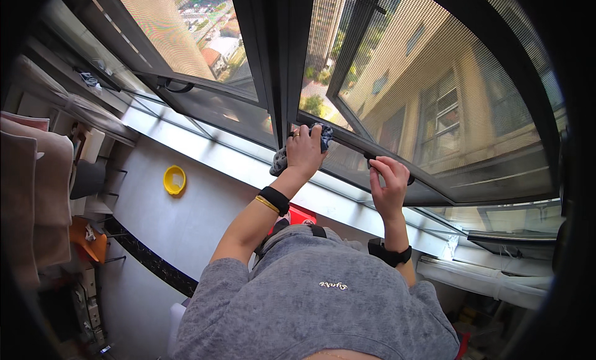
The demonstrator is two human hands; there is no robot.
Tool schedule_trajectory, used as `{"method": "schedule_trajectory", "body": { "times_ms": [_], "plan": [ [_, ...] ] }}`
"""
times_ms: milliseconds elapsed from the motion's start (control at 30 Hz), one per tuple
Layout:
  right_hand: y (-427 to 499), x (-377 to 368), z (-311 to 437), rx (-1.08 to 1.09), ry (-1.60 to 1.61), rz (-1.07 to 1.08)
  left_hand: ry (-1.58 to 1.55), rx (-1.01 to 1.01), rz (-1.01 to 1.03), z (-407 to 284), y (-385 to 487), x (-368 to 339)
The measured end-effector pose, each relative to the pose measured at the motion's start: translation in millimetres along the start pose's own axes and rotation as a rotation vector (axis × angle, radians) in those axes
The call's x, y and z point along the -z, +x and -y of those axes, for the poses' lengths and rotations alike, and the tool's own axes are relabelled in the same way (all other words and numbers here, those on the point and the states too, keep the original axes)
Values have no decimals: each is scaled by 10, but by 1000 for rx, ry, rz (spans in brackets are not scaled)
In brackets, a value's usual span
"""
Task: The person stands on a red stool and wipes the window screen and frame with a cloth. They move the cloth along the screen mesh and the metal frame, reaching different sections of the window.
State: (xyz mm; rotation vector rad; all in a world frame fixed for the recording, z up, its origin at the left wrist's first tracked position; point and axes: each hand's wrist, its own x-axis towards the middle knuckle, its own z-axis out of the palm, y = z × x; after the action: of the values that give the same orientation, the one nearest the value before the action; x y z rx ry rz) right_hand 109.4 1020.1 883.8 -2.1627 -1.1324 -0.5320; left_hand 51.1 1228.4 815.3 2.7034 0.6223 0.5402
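Note:
My left hand [305,151] grips a crumpled grey and blue patterned cloth [278,163]. The cloth lies against the lower corner of a dark framed window screen [465,141], close to the upright post [278,57] between two windows. At the bottom rail of the same screen, my right hand [389,180] has its thumb and fingers closed at the left end of a black handle [369,157]. Most of that handle is hidden behind the hand. A matching black handle [176,86] sits on the left screen.
Below the windows runs a white sill [195,140]. A yellow basin [174,180] stands on the pale floor, left of me. An orange chair [87,240] and draped beige fabric [51,173] are at far left. Something red [301,214] shows beneath my body. Another cloth [88,79] lies at upper left.

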Motion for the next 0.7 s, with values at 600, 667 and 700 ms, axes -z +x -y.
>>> {"method": "schedule_trajectory", "body": {
  "times_ms": [600,667,700],
  "plan": [
    [-161,16,-39,-81,-3,-9,-18,-1,-54,10,49,-8],
    [-201,-8,-30,-103,-13,35,32,-12,-7,-150,-6,-107],
    [-214,-24,-28,-48,-1,17,33,-20,108,-249,-53,-170]
  ]
}}
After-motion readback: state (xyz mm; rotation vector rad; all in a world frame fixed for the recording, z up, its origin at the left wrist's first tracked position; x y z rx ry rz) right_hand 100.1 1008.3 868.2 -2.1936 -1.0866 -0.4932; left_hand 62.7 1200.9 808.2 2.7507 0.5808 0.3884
